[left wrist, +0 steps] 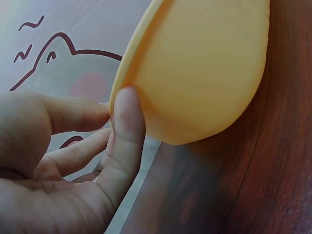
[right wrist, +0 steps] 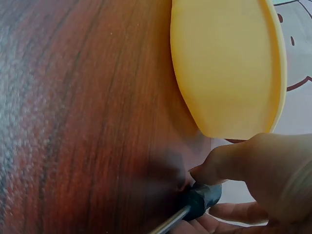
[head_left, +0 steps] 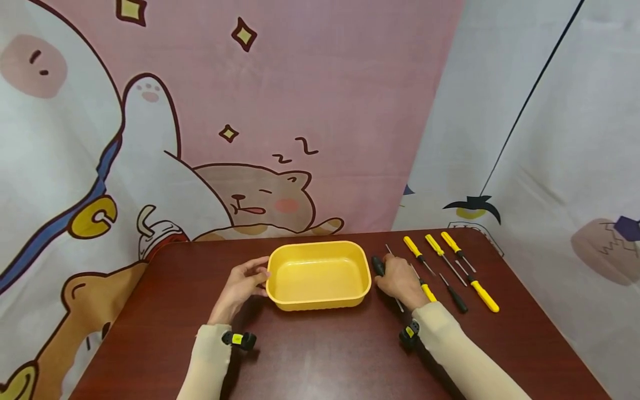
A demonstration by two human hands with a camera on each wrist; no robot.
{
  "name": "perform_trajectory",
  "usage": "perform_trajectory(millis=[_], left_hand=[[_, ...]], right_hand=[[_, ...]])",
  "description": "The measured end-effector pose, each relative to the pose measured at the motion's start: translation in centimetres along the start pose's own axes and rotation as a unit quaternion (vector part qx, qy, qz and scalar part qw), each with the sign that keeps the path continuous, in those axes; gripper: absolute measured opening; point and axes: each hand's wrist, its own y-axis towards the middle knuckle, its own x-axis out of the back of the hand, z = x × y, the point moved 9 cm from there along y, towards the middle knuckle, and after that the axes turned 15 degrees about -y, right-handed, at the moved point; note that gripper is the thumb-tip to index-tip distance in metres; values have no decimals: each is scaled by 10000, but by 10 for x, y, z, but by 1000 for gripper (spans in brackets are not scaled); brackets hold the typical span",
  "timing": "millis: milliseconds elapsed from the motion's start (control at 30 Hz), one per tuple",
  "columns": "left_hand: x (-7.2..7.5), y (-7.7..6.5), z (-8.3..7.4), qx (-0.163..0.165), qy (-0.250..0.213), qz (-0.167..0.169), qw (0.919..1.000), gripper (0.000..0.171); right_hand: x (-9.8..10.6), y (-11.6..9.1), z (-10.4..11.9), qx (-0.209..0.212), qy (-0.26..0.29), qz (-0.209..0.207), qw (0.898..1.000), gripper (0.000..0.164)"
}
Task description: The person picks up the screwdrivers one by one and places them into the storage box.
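Observation:
A yellow rectangular plastic tray (head_left: 320, 304) sits on the table. At its left end my left hand (head_left: 245, 286) pinches the rim, with the thumb on the inner side and the fingers outside, as the left wrist view shows. To the right of the tray, my right hand (head_left: 400, 280) holds a black-handled screwdriver (right wrist: 197, 202) by its handle. In the head view its black handle (head_left: 378, 265) points away and its shaft emerges near the wrist. Beside and partly under this hand lie a yellow-handled screwdriver (head_left: 427, 291) and a thin metal shaft (head_left: 389, 250) whose handle is hidden.
Several more screwdrivers lie to the right: yellow-handled ones (head_left: 411, 245) toward the back, a second black-handled one (head_left: 457, 300), and a large yellow one (head_left: 485, 295) nearest the right edge. A cartoon-printed cloth (head_left: 320, 111) hangs behind the brown table (head_left: 310, 355).

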Motion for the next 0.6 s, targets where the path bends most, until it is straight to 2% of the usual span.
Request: perform_trajectory(millis=[267,433,600], left_hand=[[2,-2,1,13,29,-68,10000,45],[2,-3,1,-1,23,-54,10000,45],[1,-1,-1,6,26,60,10000,45]], right_hand=[[0,2,6,194,-253,-96,9994,62],[1,2,9,373,-140,-80,9992,58],[1,1,7,339,75,31,9994,61]])
